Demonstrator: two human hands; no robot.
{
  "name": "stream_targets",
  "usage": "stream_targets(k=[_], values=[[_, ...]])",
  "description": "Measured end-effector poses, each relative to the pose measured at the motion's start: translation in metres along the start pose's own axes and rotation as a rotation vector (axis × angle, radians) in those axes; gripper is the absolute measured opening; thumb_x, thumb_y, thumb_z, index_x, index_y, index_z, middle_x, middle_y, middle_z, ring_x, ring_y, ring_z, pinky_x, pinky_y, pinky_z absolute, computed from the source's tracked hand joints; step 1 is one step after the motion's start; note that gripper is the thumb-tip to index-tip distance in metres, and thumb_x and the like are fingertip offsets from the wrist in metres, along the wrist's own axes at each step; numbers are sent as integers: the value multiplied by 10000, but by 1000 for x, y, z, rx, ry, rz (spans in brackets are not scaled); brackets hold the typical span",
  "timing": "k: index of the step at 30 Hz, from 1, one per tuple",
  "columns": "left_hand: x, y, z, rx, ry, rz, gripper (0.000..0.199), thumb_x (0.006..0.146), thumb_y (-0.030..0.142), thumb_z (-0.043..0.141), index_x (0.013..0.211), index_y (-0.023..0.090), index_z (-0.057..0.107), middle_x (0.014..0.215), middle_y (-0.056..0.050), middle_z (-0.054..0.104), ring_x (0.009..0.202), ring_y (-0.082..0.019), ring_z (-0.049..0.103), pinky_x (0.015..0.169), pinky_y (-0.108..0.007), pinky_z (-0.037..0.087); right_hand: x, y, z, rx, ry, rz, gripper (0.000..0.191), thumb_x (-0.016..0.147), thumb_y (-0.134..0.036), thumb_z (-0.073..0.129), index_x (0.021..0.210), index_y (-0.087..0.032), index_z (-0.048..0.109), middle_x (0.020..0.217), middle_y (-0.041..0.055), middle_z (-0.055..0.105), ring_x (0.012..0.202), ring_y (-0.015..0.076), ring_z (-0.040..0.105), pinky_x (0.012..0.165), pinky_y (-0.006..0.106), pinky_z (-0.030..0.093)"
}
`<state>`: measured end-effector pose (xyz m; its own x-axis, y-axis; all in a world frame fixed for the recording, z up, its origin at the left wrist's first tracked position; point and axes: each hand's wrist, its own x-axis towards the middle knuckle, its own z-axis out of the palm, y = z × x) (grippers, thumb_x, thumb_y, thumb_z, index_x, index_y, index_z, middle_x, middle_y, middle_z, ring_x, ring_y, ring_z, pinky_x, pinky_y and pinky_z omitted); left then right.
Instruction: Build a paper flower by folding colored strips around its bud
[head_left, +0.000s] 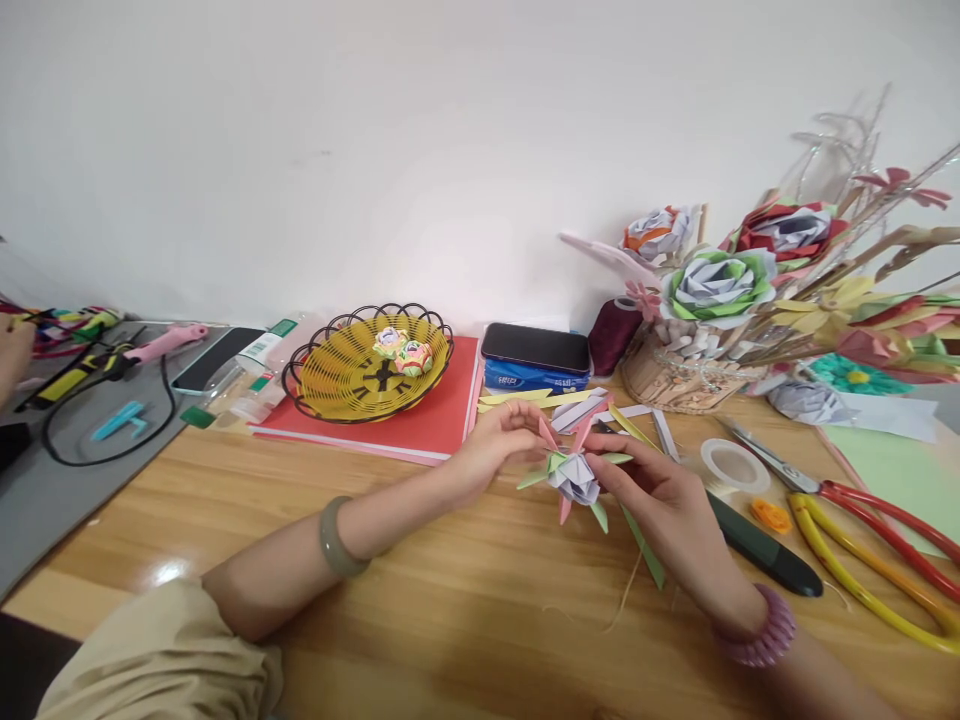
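A paper flower [576, 478] with a white folded centre and pink and green pointed strips is held between both hands above the wooden table. My left hand [495, 450] pinches it from the left, fingertips at its upper left petals. My right hand [660, 500] grips it from the right, thumb against the white centre and fingers behind. A thin string [624, 595] hangs below the flower. Folded paper strips [585, 408] lie just behind the hands. The fingertips behind the flower are partly hidden.
A yellow woven basket [330, 385] with small paper flowers sits on red paper [450, 420]. At right are scissors [847, 490], a green-handled tool [765, 545], a tape roll [733, 466] and a pot of paper flowers [667, 370]. Far left, another person's hand [11, 355] shows near a glue gun [161, 342].
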<state>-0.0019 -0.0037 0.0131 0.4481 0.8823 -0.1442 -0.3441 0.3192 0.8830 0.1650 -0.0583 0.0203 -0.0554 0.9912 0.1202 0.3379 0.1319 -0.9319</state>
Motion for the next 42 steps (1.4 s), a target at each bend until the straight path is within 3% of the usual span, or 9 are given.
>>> stream_targets(k=[3, 7, 10, 14, 19, 22, 25, 32, 42], values=[[-1, 6, 1, 214, 50, 157, 122, 641, 169, 662, 748, 132, 616, 782, -14, 627, 770, -105, 571, 762, -243, 429, -1, 0, 1, -122, -26, -60, 256, 811, -373, 546, 970, -193, 634, 775, 35, 673, 665, 173, 614, 595, 279, 490], [-6, 6, 6, 503, -61, 127, 164, 647, 222, 676, 785, 133, 670, 795, -48, 664, 735, -138, 589, 697, -257, 456, -2, 1, 3, -219, 20, -174, 204, 822, -322, 537, 945, -198, 642, 876, 55, 666, 660, 165, 613, 590, 283, 499], [-9, 1, 8, 596, -29, 139, 176, 672, 256, 661, 798, 136, 688, 809, -64, 679, 735, -151, 600, 687, -265, 466, -2, 2, 4, -252, 59, -263, 149, 826, -267, 535, 926, -212, 630, 895, 51, 659, 706, 169, 612, 606, 282, 502], [-13, -5, 9, 657, 30, 252, 208, 674, 264, 666, 853, 162, 698, 883, -71, 684, 788, -165, 611, 705, -268, 482, -4, 3, 6, -300, 138, -403, 116, 816, -210, 542, 907, -229, 612, 864, 48, 650, 769, 189, 612, 630, 295, 508], [-21, -2, 14, 767, 35, 515, 160, 713, 207, 624, 851, 175, 699, 888, -89, 684, 848, -180, 615, 719, -288, 508, -7, 3, 6, -410, 231, -577, 174, 791, -143, 566, 935, -233, 601, 868, 53, 641, 791, 195, 617, 698, 331, 512], [-24, -1, 15, 853, 46, 739, 134, 712, 154, 613, 818, 182, 689, 827, -79, 697, 849, -179, 616, 782, -325, 504, -10, 3, 5, -489, 275, -683, 244, 768, -115, 595, 983, -230, 595, 891, 67, 641, 802, 201, 619, 690, 336, 519], [-25, -3, 14, 883, 32, 865, 138, 715, 136, 608, 833, 171, 670, 825, -82, 700, 861, -175, 615, 801, -332, 506, -12, 3, 3, -542, 296, -752, 284, 762, -106, 602, 1014, -239, 595, 885, 69, 652, 783, 200, 627, 664, 334, 526], [-25, -4, 12, 894, 34, 941, 114, 720, 154, 619, 822, 185, 659, 830, -72, 708, 879, -184, 617, 811, -359, 509, -12, 3, 2, -575, 319, -791, 347, 744, -72, 606, 1034, -263, 610, 925, 50, 696, 784, 192, 662, 688, 316, 540], [-25, -7, 9, 925, 20, 987, 136, 739, 136, 598, 858, 183, 644, 842, -71, 708, 904, -180, 610, 826, -347, 501, -10, 8, -4, -634, 259, -857, 263, 748, -68, 609, 960, -223, 594, 902, 73, 692, 799, 181, 657, 680, 291, 539]])
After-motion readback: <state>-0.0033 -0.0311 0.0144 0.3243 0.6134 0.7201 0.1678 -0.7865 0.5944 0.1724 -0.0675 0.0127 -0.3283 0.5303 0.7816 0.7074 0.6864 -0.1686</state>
